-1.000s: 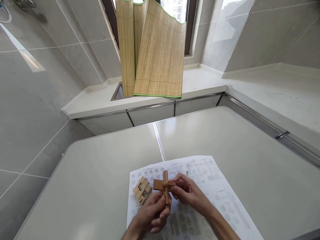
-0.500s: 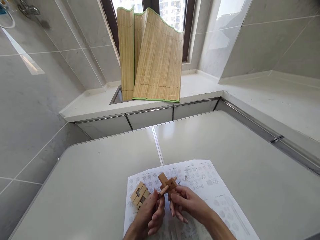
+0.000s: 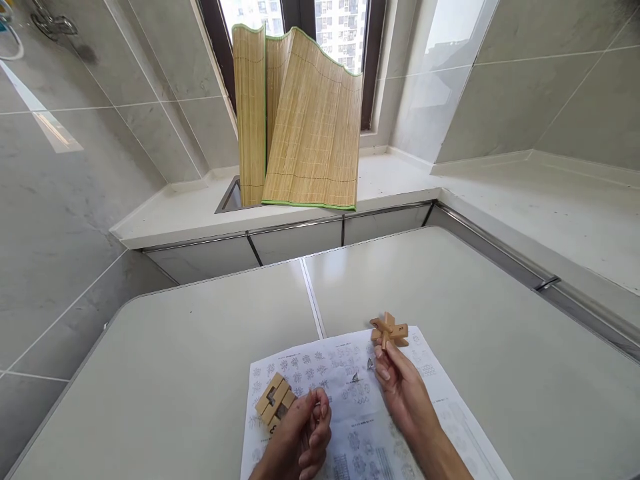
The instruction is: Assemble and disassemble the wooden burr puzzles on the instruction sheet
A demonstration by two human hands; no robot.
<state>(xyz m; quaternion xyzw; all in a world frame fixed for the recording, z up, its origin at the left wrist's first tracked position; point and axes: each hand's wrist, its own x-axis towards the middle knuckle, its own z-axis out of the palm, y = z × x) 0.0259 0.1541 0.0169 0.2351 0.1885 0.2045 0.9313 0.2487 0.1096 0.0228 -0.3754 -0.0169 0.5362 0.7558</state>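
Observation:
At the upper edge of the printed sheet [image 3: 367,413], my right hand [image 3: 405,390] pinches a wooden interlocking puzzle [image 3: 389,330] between thumb and fingertips. Its brown pieces cross and stick out in several directions, and small dark marks show on two of them. My left hand [image 3: 303,433] hovers over the sheet with its fingers curled in, and I see nothing in it. Just beside that hand, a lighter block-shaped wooden puzzle [image 3: 273,403] lies on the paper, partly covered by the hand. A dark number is printed on its lower part.
The sheet with printed diagrams lies on a white table [image 3: 165,380] with a seam [image 3: 313,293] down its middle. Behind the table runs a white ledge [image 3: 165,220], where a folded bamboo mat [image 3: 315,127] stands before a window. Tiled walls enclose both sides.
My right hand has carried the crossed wooden puzzle forward and to the right, away from my left hand. My left hand has let go of it and stays near the block-shaped puzzle.

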